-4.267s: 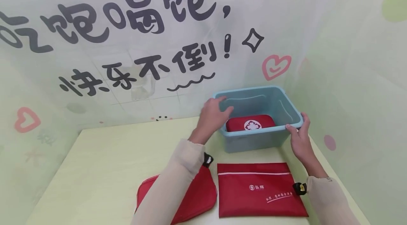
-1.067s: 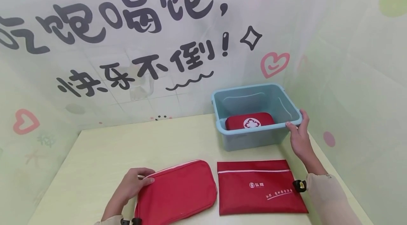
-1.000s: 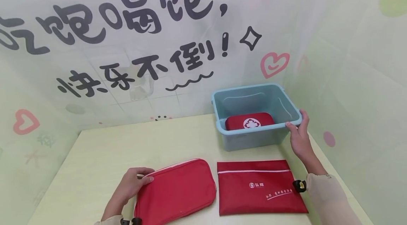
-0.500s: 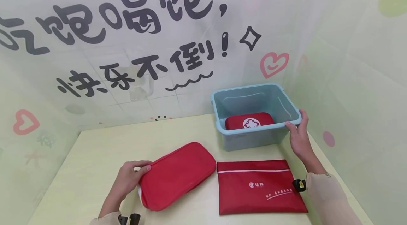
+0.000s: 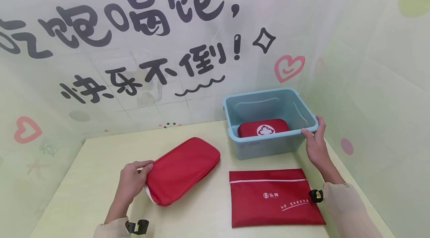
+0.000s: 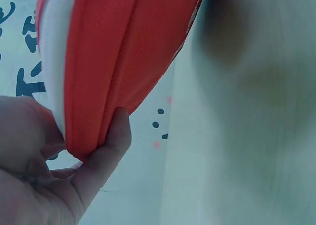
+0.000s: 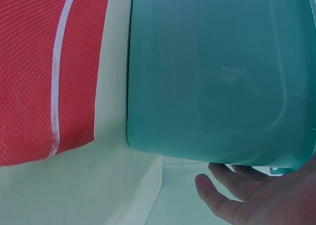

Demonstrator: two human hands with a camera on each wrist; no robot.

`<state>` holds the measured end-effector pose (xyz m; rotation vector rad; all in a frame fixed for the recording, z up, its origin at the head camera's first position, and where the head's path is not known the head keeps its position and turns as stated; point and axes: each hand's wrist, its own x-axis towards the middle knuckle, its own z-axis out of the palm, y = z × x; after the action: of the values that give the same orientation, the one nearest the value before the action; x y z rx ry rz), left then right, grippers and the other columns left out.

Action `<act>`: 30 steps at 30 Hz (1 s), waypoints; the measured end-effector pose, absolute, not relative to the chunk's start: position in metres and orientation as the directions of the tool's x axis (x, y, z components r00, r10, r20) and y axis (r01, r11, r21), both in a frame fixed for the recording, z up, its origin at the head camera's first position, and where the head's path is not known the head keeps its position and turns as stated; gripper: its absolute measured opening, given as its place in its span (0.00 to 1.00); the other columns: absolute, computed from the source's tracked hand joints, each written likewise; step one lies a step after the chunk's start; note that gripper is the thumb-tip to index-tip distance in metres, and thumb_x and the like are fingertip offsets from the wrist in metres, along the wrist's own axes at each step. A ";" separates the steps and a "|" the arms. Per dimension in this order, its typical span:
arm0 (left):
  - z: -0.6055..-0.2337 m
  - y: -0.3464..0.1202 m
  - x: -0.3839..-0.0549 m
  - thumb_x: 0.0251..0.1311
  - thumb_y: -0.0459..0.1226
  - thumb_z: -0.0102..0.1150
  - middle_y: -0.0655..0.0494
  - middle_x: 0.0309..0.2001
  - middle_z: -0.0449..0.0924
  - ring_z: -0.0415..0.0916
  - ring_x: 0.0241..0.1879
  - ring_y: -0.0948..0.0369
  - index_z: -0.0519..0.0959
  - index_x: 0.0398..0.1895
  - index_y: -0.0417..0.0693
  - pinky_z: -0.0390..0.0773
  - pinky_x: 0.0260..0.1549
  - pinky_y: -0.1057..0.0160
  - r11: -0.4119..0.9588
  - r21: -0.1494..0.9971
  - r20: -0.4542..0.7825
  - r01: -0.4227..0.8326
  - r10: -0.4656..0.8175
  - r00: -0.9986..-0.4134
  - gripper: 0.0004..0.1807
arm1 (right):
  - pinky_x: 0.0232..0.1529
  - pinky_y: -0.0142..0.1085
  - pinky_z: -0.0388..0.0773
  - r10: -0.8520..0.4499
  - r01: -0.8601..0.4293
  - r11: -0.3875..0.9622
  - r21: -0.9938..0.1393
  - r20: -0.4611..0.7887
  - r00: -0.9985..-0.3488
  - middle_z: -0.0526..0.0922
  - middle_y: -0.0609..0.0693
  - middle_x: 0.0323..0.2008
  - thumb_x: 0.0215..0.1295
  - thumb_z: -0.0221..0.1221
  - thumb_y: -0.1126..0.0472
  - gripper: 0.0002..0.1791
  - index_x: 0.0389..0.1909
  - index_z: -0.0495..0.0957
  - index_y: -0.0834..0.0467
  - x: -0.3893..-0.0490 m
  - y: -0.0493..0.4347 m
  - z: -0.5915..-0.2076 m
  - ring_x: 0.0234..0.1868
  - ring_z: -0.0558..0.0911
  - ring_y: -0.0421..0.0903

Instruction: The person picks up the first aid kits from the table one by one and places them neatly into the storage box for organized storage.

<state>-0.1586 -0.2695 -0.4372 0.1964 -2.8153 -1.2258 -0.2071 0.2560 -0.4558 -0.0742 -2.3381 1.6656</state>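
My left hand [image 5: 131, 180] pinches the left end of a red fabric zip pouch [image 5: 184, 170], which is tilted and raised off the table. In the left wrist view, thumb and fingers grip the corner of the pouch [image 6: 111, 52], where a white strip shows along one side. My right hand [image 5: 317, 144] holds the front right corner of a blue plastic bin [image 5: 265, 148], its thumb on the rim. Inside the bin lies a red case [image 5: 248, 129] with a white round emblem. The right wrist view shows the fingers [image 7: 232, 183] against the bin's side.
A flat red document pouch [image 5: 268, 208] with a white zip line and white lettering lies in front of the bin. The pale yellow table [image 5: 100, 170] meets a printed back wall [image 5: 201, 107] and a right wall [image 5: 379, 137] beside the bin.
My left hand left the bin's left side, took the red zip pouch by its left end and lifted it up and away from me. My right hand stays on the bin's corner.
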 end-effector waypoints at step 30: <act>-0.377 -0.274 -0.178 0.71 0.33 0.54 0.28 0.53 0.77 0.84 0.41 0.40 0.78 0.59 0.31 0.84 0.28 0.66 0.631 0.775 0.129 -0.036 -0.213 -0.968 0.18 | 0.66 0.70 0.52 0.193 -0.119 0.329 -0.937 0.190 -0.963 0.46 0.62 0.74 0.78 0.42 0.53 0.38 0.77 0.30 0.41 -0.208 0.257 -0.455 0.72 0.49 0.67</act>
<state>-0.1783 -0.2740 -0.3769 0.2049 -2.6441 -1.2503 -0.2084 0.2567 -0.4549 -0.0666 -2.3293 1.6769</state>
